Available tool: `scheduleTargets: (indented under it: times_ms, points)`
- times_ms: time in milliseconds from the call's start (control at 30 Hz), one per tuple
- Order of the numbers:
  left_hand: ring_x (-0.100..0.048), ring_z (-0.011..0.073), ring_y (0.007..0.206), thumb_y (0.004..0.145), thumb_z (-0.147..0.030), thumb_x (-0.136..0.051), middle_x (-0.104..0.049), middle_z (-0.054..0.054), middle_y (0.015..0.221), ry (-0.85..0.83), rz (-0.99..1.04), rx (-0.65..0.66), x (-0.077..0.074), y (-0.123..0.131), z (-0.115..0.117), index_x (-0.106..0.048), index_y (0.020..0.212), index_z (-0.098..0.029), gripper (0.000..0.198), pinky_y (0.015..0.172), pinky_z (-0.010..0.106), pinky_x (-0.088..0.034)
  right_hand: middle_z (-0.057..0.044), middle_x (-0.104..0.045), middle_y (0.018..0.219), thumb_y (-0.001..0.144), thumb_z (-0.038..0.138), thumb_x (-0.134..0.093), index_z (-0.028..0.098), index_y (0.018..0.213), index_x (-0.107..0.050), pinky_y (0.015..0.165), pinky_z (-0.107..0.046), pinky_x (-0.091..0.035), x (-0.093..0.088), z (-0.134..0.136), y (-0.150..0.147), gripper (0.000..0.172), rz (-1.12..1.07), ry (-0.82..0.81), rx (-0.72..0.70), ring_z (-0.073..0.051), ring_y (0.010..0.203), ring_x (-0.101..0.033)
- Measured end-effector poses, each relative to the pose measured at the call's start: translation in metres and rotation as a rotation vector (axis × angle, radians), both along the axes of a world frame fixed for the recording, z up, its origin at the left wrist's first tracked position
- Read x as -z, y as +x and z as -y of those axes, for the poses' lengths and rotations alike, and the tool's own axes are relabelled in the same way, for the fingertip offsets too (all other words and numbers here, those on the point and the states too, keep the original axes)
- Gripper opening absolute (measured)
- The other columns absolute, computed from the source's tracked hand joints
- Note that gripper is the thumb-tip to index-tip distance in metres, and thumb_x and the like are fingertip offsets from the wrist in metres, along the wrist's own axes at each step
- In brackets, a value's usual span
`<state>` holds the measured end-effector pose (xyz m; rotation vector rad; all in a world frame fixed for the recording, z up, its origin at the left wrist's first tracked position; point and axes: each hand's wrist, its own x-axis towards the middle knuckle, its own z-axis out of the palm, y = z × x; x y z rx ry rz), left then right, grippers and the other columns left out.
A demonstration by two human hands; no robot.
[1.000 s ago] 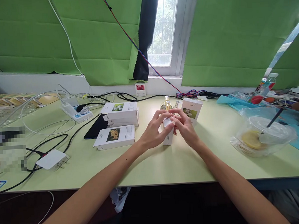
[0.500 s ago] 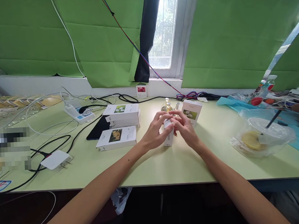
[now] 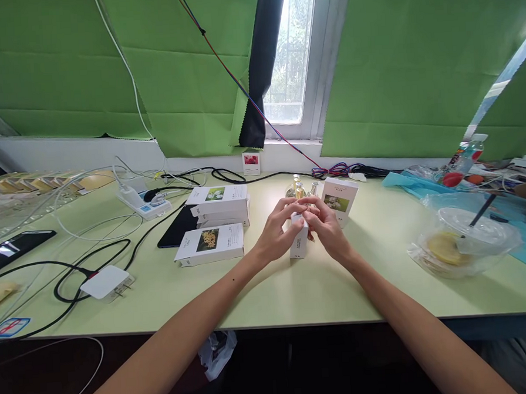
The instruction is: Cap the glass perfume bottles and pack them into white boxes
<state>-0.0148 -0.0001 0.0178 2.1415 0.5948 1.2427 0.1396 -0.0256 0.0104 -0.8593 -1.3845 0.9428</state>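
Observation:
A small white box (image 3: 299, 244) stands upright on the table, narrow side toward me. My left hand (image 3: 277, 231) is closed about its upper left, the thumb on its front near the top. From the other side my right hand (image 3: 327, 227) grips its upper right, fingers bent over the top edge. The fingertips of both hands meet there and hide the box's top. Just behind them are several small glass bottles (image 3: 298, 186) with gold and silver caps. To the right rear stands a white box with a flower picture (image 3: 340, 199).
Left of my hands lie a white box with a yellow-flower picture (image 3: 210, 245) and stacked white boxes (image 3: 219, 194) beside a dark tablet (image 3: 175, 230). Farther left are a power strip (image 3: 144, 203), a white charger (image 3: 107, 283) and cables. A bagged drink cup (image 3: 459, 239) sits right.
The view has shifted slightly, so the table things appear a little farther right. Both hands stay on the small white box, with only slight finger movement at its top.

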Motion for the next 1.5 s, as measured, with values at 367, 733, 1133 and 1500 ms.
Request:
scheduleTargets:
  times_ms: [367, 733, 1133, 1500]
  points:
    - [-0.058, 0.0234, 0.122, 0.094, -0.022, -0.044, -0.058, 0.01, 0.127, 0.075, -0.022, -0.097, 0.0, 0.002, 0.002, -0.066, 0.103, -0.022, 0.024, 0.1, 0.041, -0.055, 0.006, -0.058, 0.07, 0.087, 0.047, -0.061, 0.023, 0.105, -0.053, 0.045, -0.022, -0.041, 0.004, -0.001, -0.002, 0.031, -0.017, -0.008, 0.033, -0.008, 0.049, -0.046]
    - [-0.06, 0.0213, 0.116, 0.097, -0.023, -0.035, -0.06, 0.011, 0.129, 0.095, 0.026, -0.224, 0.006, 0.0, -0.005, -0.053, 0.124, -0.02, 0.033, 0.097, 0.041, -0.052, 0.008, -0.052, 0.062, 0.092, 0.061, -0.055, 0.024, 0.122, -0.048, 0.049, -0.024, -0.043, 0.013, -0.007, -0.008, 0.049, -0.001, 0.004, 0.096, -0.012, 0.051, -0.049]
    - [-0.066, 0.0175, 0.093, 0.099, -0.024, -0.033, -0.071, 0.003, 0.1, -0.077, 0.097, -0.299, -0.002, -0.002, -0.003, -0.056, 0.107, -0.023, 0.025, 0.079, 0.029, -0.049, -0.004, -0.056, 0.103, 0.093, 0.047, -0.06, 0.023, 0.118, -0.063, 0.052, -0.023, -0.044, 0.008, -0.001, -0.002, 0.035, 0.21, 0.154, 0.381, -0.008, 0.059, -0.049]
    - [-0.05, 0.0124, 0.061, 0.1, -0.033, -0.034, -0.06, 0.0, 0.08, -0.19, 0.13, -0.445, 0.001, -0.002, -0.007, -0.058, 0.099, -0.022, 0.026, 0.056, 0.025, -0.036, -0.006, -0.071, 0.106, 0.091, 0.05, -0.062, 0.022, 0.114, -0.064, 0.056, -0.028, -0.051, 0.009, -0.003, -0.002, 0.036, 0.223, 0.135, 0.2, -0.013, 0.063, -0.058]
